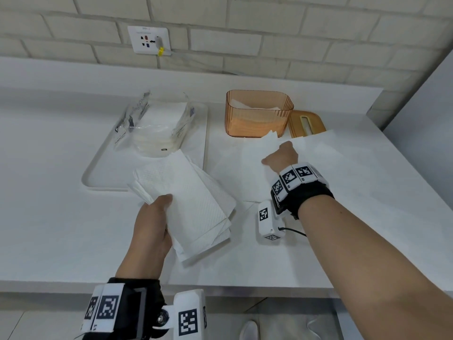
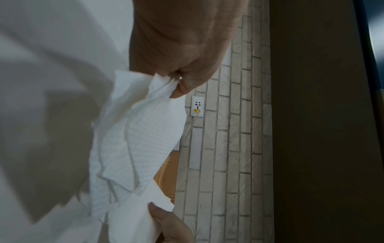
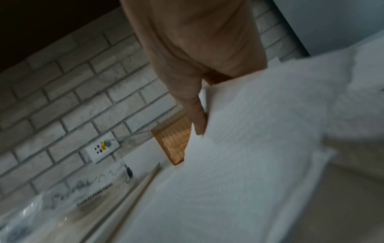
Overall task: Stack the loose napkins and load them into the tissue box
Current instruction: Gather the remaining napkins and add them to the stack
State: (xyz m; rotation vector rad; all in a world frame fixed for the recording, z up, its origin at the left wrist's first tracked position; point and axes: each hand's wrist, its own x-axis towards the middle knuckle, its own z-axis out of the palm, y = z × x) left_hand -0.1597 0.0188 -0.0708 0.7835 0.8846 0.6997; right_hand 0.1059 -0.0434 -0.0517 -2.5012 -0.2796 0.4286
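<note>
In front of me runs a white counter (image 1: 73, 241), matt and evenly lit, its front edge just below my view. Behind it a low white ledge (image 1: 73, 72) meets a wall (image 1: 294, 33) of pale bricks with grey joints. A white socket (image 1: 149, 40) sits on that wall, with a plug and a yellow tag in it. To my right a plain grey panel (image 1: 426, 99) stands at the counter's end. Under the counter I see grey floor (image 1: 36, 325).

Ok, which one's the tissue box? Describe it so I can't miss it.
On the white counter, look right of the tray, near the brick wall. The tissue box is the open, ribbed orange tub, the only see-through coloured thing; its slotted lid lies beside it.
</note>
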